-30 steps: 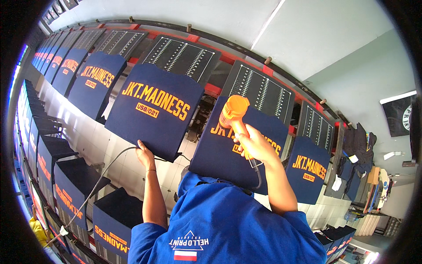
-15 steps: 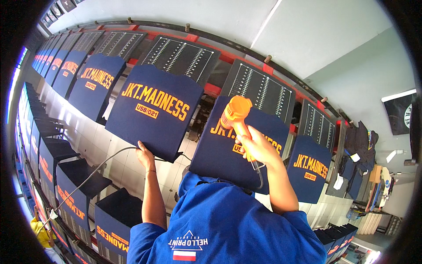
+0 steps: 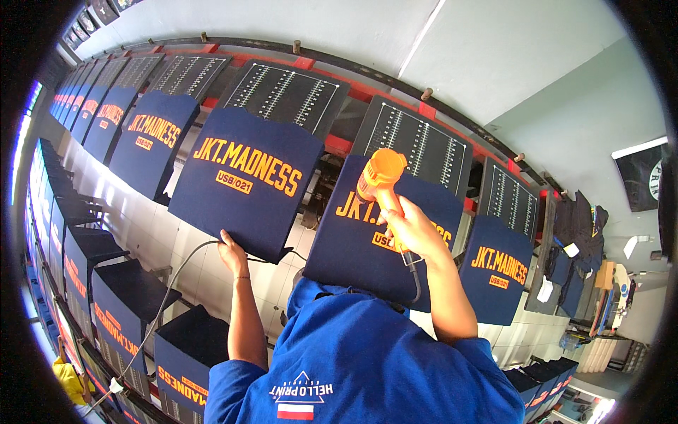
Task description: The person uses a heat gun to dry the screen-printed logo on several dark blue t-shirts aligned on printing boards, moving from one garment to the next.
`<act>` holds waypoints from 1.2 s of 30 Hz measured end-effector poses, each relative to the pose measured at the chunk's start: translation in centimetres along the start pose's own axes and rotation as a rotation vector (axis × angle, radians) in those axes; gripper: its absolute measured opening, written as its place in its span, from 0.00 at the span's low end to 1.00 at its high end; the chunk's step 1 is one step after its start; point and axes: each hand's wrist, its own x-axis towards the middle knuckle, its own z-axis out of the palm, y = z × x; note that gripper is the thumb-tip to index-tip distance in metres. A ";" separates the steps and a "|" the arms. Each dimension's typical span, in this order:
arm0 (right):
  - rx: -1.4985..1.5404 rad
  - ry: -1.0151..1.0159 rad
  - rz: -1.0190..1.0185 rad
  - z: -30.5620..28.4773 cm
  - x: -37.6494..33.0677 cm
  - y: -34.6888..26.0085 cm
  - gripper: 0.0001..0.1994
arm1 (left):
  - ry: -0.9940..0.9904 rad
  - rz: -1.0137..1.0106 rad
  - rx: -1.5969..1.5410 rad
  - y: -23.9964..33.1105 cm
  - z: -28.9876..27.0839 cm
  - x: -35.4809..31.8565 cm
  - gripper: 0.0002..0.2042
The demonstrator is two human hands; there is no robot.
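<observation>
My right hand (image 3: 417, 230) is wrapped round the handle of an orange heat gun (image 3: 385, 169), raised over a navy shirt (image 3: 353, 272) with yellow-orange lettering. Its nozzle end is toward the lettering, and the gun and hand cover part of the print. A cord hangs from the handle's base. At the left, my left hand (image 3: 232, 254) is closed on a long grey cable (image 3: 164, 300), near the lower edge of another printed navy shirt (image 3: 244, 184). Both shirts lie on black boards (image 3: 413, 141) with white ruler marks.
A row of similar boards with navy shirts curves off to the far left, and one more shirt (image 3: 496, 268) lies at the right. Behind runs a red and black rail (image 3: 367, 88). A second row (image 3: 127, 290) stands at lower left, near a person in yellow (image 3: 68, 378). Dark garments (image 3: 575, 226) hang right.
The cable left of my left hand has dropped and sags lower. The heat gun has shifted only slightly, and both hands keep their hold. The whole view has moved a little.
</observation>
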 end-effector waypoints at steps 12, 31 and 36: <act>0.077 0.080 0.006 -1.7 -0.9 0.1 0.16 | -0.006 0.005 0.048 0.2 -0.2 -0.3 0.31; -0.001 -0.011 -0.010 -2.3 -2.1 1.2 0.15 | 0.072 -0.151 -0.090 -2.6 3.0 1.1 0.35; 0.003 -0.055 0.089 -2.0 -4.3 0.7 0.16 | 0.165 -0.348 -0.079 -0.4 3.9 -0.3 0.36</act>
